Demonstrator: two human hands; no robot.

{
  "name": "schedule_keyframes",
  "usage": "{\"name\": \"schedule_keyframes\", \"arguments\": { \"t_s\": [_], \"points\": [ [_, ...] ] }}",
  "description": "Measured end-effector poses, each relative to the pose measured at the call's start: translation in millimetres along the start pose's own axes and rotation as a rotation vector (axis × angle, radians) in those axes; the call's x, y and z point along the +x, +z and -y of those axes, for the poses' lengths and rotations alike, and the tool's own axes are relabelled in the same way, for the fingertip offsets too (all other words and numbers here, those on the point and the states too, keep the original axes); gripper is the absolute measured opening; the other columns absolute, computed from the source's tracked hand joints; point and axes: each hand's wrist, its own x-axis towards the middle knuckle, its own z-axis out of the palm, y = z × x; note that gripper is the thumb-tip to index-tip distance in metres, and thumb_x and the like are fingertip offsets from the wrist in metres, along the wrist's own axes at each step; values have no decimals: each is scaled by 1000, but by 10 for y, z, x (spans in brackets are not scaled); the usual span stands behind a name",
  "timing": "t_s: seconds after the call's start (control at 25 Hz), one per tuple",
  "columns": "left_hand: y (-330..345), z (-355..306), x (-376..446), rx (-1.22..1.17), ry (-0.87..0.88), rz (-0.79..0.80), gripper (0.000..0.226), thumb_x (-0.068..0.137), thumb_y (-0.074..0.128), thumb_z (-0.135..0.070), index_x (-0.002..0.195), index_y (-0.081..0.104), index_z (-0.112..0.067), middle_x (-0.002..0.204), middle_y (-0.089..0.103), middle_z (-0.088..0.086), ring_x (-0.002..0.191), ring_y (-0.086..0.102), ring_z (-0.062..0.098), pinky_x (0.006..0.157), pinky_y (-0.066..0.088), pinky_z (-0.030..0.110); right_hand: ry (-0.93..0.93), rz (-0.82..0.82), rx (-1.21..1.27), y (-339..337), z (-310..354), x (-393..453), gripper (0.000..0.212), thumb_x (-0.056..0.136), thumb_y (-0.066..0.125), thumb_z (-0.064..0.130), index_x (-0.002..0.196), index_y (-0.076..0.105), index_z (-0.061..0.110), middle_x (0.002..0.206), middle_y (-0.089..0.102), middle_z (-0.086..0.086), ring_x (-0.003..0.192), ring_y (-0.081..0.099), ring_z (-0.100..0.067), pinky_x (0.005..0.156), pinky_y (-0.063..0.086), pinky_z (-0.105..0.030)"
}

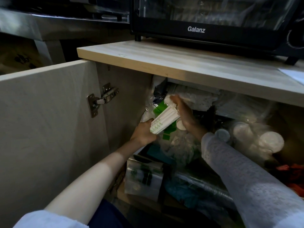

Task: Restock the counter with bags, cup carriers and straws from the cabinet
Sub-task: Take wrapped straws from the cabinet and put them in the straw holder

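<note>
Both hands reach into the open cabinet (125,89) under the counter (181,63). The left hand (144,133) grips the lower end of a bundle of straws (165,120), fingers curled round it; the straws are white with green print at the held end, and the bundle slants up and to the right, just inside the cabinet's left front corner. The right hand (184,115) lies against the upper end of the bundle with its fingers bent toward the clear plastic bags (194,97) packed under the counter's front edge; in the dim light I cannot tell whether it holds the straws, the plastic, or neither. A green and white pack (160,108) shows behind the bundle. To the right, deeper in the cabinet, stacks of white lids (269,141) sit wrapped in clear plastic. Below the hands a white box with green marks (144,176) stands near the cabinet's front edge. The door (49,112) hangs open on the left, its hinge (102,99) showing. A black Galanz oven (213,22) stands on the counter, set back from its front edge.
</note>
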Motion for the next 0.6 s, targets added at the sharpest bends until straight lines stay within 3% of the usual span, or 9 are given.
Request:
{"name": "schedule_keyframes", "arguments": {
  "t_s": [0.04,0.12,0.2,0.28,0.32,0.36,0.44,0.52,0.6],
  "points": [
    [7,-22,8,-34,-10,-1,49,72,74,-22,116,57,-11,109,67,11,100,64,28,71,47,27,1,67,-70,30,-15,-38,50,96,47,49,128,59,12,108,60,-2,92,59,-14,69,44,-8],
    [-8,-34,19,-84,-36,0,56,68,76,-27,120,57,-14,111,67,9,101,63,26,71,43,24,-51,136,-179,62,-23,-74,47,100,42,45,135,54,16,119,53,4,111,50,-11,91,34,-14],
    [-39,-20,34,-99,-51,-1,56,71,77,-22,122,57,-13,114,66,8,103,63,26,73,42,23,-113,141,-187,38,7,-74,44,102,39,42,136,52,18,121,51,6,115,46,-7,94,33,-15],
    [-52,-8,44,-129,-85,-3,56,72,77,-18,124,57,-13,114,64,6,103,61,23,76,46,24,-174,164,-200,66,20,-61,44,103,37,40,138,50,17,123,51,9,114,47,-4,87,35,-2],
    [-53,-21,36,-181,-125,-2,55,73,76,-17,125,57,-12,112,63,4,102,60,21,81,48,26,-186,154,-184,84,8,-34,47,102,37,43,139,50,17,128,53,7,118,49,-6,92,36,-2],
    [-46,-34,43,-284,-198,-7,55,74,76,-15,125,57,-10,110,62,4,101,59,20,86,50,29,-163,140,-115,94,-9,7,52,100,37,48,140,48,17,136,53,4,124,49,-11,103,36,-12],
    [-49,-56,76,-638,-393,-35,52,73,77,-13,122,61,-3,105,65,9,96,62,23,89,54,35,-10,109,52,119,-65,40,60,99,36,52,145,42,13,147,46,-6,133,46,-22,113,33,-32],
    [-65,-99,93,-1013,-558,-40,36,76,74,-12,109,65,0,87,69,11,80,65,22,77,57,34,189,169,80,133,-222,-20,60,101,33,48,144,40,6,144,47,-13,132,46,-29,112,35,-37],
    [-93,-167,89,-1227,-637,-13,10,81,68,-12,88,66,-5,64,68,5,65,63,17,66,54,29,393,229,103,138,-430,-192,59,101,30,49,132,51,3,132,55,-16,120,54,-30,101,42,-37]
  ]
}}
